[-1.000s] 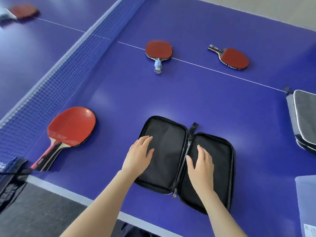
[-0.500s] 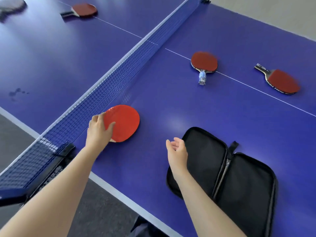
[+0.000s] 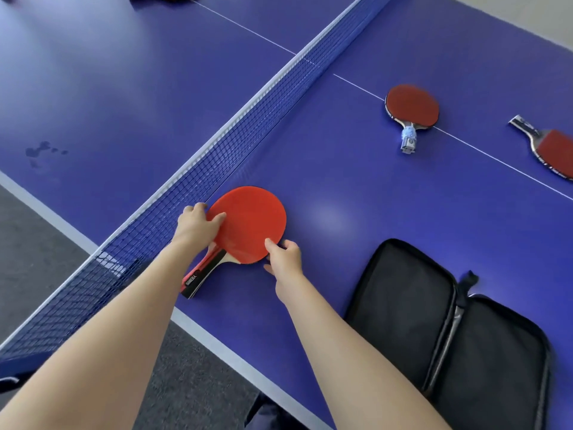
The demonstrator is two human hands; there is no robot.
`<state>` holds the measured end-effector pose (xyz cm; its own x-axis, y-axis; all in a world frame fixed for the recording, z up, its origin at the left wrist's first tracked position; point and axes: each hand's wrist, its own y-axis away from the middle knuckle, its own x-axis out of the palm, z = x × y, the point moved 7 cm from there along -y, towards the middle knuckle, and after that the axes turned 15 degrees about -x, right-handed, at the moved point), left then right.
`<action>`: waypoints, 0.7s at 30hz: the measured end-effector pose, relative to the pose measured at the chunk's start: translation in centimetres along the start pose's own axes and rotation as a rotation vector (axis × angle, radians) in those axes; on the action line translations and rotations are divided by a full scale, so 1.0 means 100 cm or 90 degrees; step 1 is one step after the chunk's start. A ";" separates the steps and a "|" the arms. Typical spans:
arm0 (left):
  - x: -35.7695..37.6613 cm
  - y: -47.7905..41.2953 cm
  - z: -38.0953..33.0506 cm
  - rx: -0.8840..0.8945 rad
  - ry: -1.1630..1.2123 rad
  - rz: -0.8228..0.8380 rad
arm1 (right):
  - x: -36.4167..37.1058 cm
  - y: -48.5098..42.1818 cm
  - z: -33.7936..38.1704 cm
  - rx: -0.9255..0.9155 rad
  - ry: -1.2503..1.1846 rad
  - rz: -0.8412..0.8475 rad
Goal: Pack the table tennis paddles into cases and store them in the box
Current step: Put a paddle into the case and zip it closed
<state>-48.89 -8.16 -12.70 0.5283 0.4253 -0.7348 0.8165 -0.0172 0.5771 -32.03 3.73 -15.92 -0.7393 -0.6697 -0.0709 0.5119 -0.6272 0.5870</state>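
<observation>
Red rubber paddle (image 3: 251, 223) held between both my hands, close beside the net (image 3: 217, 156).
My left hand (image 3: 197, 226) grips the blade's nine o'clock edge, thumb laid on the rubber, while my right hand (image 3: 285, 259) pinches its five o'clock edge. The paddle is on the blue worktop (image 3: 341, 187), handle pointing to seven o'clock. The black case (image 3: 449, 330) lies unzipped and spread open at four o'clock from it. A second paddle (image 3: 412, 107) rests at one o'clock, a third paddle (image 3: 555, 150) at two.

Illegible white lettering on handle of near paddle (image 3: 248, 225)
</observation>
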 end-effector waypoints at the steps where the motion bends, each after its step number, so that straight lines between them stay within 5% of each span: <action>1: 0.001 -0.002 0.000 0.000 -0.012 -0.011 | 0.002 -0.003 -0.002 0.002 -0.004 -0.017; 10: 0.007 -0.018 0.013 -0.070 0.108 0.067 | 0.006 -0.014 -0.003 0.006 0.048 -0.095; 21: 0.023 0.028 0.006 -0.049 0.302 0.108 | -0.039 -0.002 0.003 -0.039 -0.076 -0.142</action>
<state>-45.27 -7.76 -13.03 0.4735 0.7868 -0.3959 0.6998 -0.0631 0.7116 -29.40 6.61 -15.53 -0.8817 -0.4620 -0.0955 0.3525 -0.7796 0.5176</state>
